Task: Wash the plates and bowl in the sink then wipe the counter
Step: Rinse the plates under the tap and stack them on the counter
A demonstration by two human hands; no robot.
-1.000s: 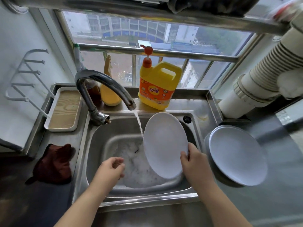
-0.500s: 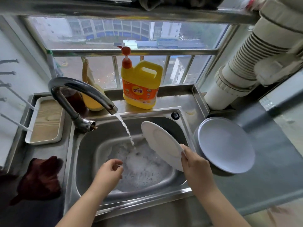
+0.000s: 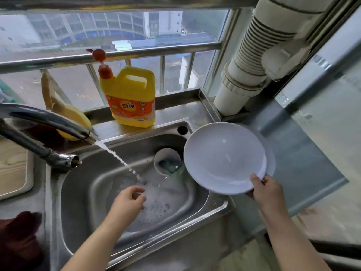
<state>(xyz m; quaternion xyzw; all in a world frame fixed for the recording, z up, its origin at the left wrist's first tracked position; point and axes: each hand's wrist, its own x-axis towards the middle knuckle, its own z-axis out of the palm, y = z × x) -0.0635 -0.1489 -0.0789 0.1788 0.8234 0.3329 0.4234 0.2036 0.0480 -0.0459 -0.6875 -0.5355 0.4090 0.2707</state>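
My right hand [image 3: 267, 189] pinches the near rim of a white plate [image 3: 224, 157], holding it face up over the sink's right edge. A second white plate [image 3: 271, 159] lies on the counter beneath it, only its right rim showing. A white bowl [image 3: 166, 159] sits in the steel sink [image 3: 214, 208] with a green-blue thing inside it. My left hand [image 3: 130, 200] hovers over the foamy sink bottom, fingers loosely curled, holding nothing. Water runs from the curved tap [image 3: 48, 122] into the sink just beyond that hand.
A yellow detergent jug [image 3: 130, 98] with a red pump stands behind the sink. A yellow brush [image 3: 64, 112] leans at the window rail. A wooden tray [image 3: 13, 167] sits left, a dark red cloth [image 3: 19, 237] lower left. White ribbed pipe [image 3: 252, 61] rises at right above the grey counter [image 3: 304, 163].
My right hand has carried the plate out of the water stream, rightwards, over the plate on the counter. The bowl in the sink is now uncovered. My left hand stayed over the foam.
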